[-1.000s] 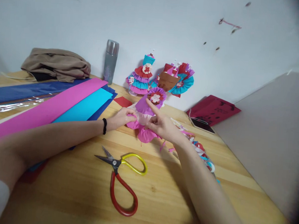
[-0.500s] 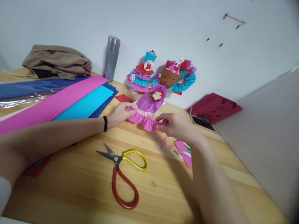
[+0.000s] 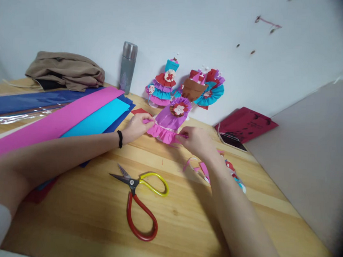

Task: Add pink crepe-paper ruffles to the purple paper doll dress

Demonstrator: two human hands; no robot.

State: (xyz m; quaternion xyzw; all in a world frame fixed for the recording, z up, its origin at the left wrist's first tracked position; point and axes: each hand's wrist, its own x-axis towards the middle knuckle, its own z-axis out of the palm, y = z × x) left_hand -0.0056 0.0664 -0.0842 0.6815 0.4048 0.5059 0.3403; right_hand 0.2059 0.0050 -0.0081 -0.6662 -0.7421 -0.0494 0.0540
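Note:
Between my hands stretches a pink ruffled paper strip (image 3: pixel 162 134), held along the lower edge of a small purple paper dress (image 3: pixel 169 117). My left hand (image 3: pixel 137 127) pinches the strip's left end. My right hand (image 3: pixel 196 140) pinches its right end, with the fingertips partly hidden. The dress has a brown top (image 3: pixel 193 90) and a layered flower (image 3: pixel 178 109) on its front. Nearer to me lie scissors (image 3: pixel 133 183) with one yellow and one red handle, blades a little apart.
Pink paper (image 3: pixel 59 117) and bright blue paper (image 3: pixel 100 117) lie left. Behind stand a grey flask (image 3: pixel 127 70), a tiered paper dress (image 3: pixel 164 84) and a blue paper fan (image 3: pixel 213 94). Paper scraps (image 3: pixel 204 171) lie by my right forearm; a red bag (image 3: pixel 246 123) leans right. A brown cloth (image 3: pixel 65 69) sits back left.
The pink strip has moved up against the dress hem, covering most of the pale band there. My right hand has shifted slightly up and left, uncovering more scraps.

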